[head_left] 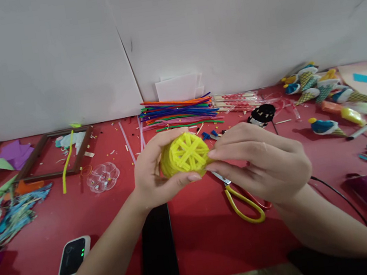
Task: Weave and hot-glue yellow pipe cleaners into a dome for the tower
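Observation:
A round yellow pipe-cleaner piece (pixel 185 154) with spokes like a wheel is held above the red table (pixel 199 241). My left hand (pixel 156 173) wraps round its left and lower side, thumb along the bottom. My right hand (pixel 259 158) pinches its right edge with fingertips pressed together. Directly under my right hand lie yellow-handled scissors (pixel 244 199) on the table.
A bundle of coloured pipe cleaners (pixel 179 109) lies at the back by the wall. A wooden frame (pixel 55 153), a clear plastic tray (pixel 103 177) and paper scraps sit left. A black phone (pixel 158 247) and white device (pixel 72 264) lie near. Paper cones (pixel 317 85) crowd the right.

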A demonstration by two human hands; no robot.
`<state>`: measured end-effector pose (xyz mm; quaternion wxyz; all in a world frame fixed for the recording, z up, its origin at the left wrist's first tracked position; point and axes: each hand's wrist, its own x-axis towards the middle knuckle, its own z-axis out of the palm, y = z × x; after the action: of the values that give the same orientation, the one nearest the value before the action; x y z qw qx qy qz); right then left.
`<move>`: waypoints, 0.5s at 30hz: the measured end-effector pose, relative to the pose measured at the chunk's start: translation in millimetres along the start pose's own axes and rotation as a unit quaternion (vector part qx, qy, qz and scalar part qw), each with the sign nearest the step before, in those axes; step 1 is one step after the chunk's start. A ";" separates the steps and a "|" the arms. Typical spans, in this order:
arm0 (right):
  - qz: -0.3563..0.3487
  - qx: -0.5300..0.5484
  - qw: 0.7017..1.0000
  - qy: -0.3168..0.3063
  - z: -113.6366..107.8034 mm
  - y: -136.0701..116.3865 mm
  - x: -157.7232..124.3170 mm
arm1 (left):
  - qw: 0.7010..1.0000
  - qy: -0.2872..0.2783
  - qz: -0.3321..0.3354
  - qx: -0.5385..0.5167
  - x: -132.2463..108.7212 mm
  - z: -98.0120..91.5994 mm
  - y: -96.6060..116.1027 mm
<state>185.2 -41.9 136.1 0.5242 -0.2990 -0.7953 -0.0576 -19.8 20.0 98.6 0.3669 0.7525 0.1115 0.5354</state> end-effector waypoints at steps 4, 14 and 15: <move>-0.001 -0.001 1.000 -0.005 2.3 1.0 -0.6 | 0.999 -0.001 -0.003 0.048 1.0 -1.8 0.6; 0.002 -0.006 1.000 -0.010 5.6 0.0 -4.6 | 0.996 -0.010 0.012 0.085 8.1 -2.5 3.3; 0.006 -0.011 1.000 -0.004 6.0 -0.1 -4.9 | 0.997 -0.007 0.003 0.072 7.9 -2.3 3.4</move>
<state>181.7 -41.6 129.2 0.5184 -0.3100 -0.7946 -0.0618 -19.5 23.0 107.0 0.3109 0.7808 0.1450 0.5222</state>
